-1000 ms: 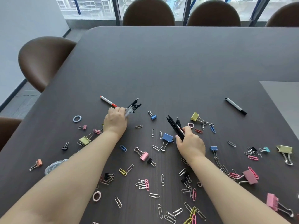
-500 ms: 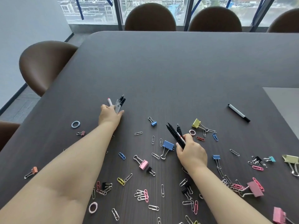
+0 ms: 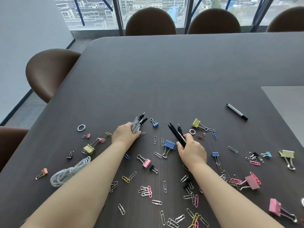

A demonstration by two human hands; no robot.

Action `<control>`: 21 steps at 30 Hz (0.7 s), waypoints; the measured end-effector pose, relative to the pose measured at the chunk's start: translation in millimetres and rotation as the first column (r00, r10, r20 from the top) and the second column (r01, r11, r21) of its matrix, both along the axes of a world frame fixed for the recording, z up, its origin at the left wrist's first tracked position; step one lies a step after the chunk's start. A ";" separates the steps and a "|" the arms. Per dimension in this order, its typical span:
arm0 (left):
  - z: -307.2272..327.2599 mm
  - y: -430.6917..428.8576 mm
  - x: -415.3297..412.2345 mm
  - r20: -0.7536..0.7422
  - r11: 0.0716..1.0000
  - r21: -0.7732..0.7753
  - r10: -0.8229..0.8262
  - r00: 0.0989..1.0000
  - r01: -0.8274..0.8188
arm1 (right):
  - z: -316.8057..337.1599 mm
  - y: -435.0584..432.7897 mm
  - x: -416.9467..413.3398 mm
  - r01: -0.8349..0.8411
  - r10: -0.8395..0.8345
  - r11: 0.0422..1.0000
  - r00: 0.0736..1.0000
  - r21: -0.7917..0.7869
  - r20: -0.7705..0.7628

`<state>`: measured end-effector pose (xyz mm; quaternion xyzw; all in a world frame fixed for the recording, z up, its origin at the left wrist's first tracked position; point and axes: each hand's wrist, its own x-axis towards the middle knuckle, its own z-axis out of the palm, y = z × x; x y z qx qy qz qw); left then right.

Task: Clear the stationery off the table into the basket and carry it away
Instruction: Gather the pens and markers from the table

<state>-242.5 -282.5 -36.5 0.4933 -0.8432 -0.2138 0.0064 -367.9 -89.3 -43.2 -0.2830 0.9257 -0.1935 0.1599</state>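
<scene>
On the left part of the dark table (image 3: 164,71) lie a small pink clip (image 3: 43,172), a coil of white cord (image 3: 69,173), a blue rubber ring (image 3: 81,127) and a yellow binder clip (image 3: 88,148), all loose on the surface. Next is the left hand (image 3: 125,134). Its fingers are curled round a bundle of grey-and-black pens (image 3: 139,124), whose tips point away from the person. A blue binder clip (image 3: 169,144) lies between the two hands, just beside the right hand (image 3: 191,150). This hand grips a second bundle, the black pens (image 3: 174,132), a little fanned. The hands are apart, each closed on its own bundle. Further right a marker (image 3: 236,111) lies alone, well apart from both hands. Paper clips (image 3: 148,191) of many colours are scattered over the near half.

The basket is not in view, so I cannot tell where it stands. In my judgement the task is at an early stage. Only the pens are gathered, and they are in the hands, not put away. The marker, the cord, the ring, the binder clips and all the paper clips remain to be collected, and then the carrying.
</scene>
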 end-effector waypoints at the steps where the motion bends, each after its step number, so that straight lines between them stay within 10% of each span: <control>1: 0.4 5.4 -2.3 0.016 1.000 0.023 -0.017 1.000 0.016 | 1.2 0.0 -0.8 -0.001 0.001 1.000 1.000 -0.005 0.023; 5: 2.2 24.6 -12.7 -0.078 0.999 0.048 -0.014 0.997 0.018 | 11.1 6.7 -11.0 0.100 -0.057 0.977 0.973 -0.188 0.223; 9: 15.0 47.7 -40.9 -0.276 0.998 0.015 -0.048 0.960 0.054 | 32.6 17.5 -55.0 0.111 -0.089 0.964 0.991 -0.243 0.099; 16: 8.4 89.4 -88.0 -0.392 0.976 0.107 -0.134 0.910 0.190 | 29.0 41.8 -164.9 0.208 -0.197 0.978 0.954 0.024 -0.225; 21: 1.3 97.5 -97.6 -0.420 0.966 0.161 -0.118 0.900 0.202 | 9.8 43.3 -194.3 0.072 -0.014 0.934 0.986 0.351 -0.166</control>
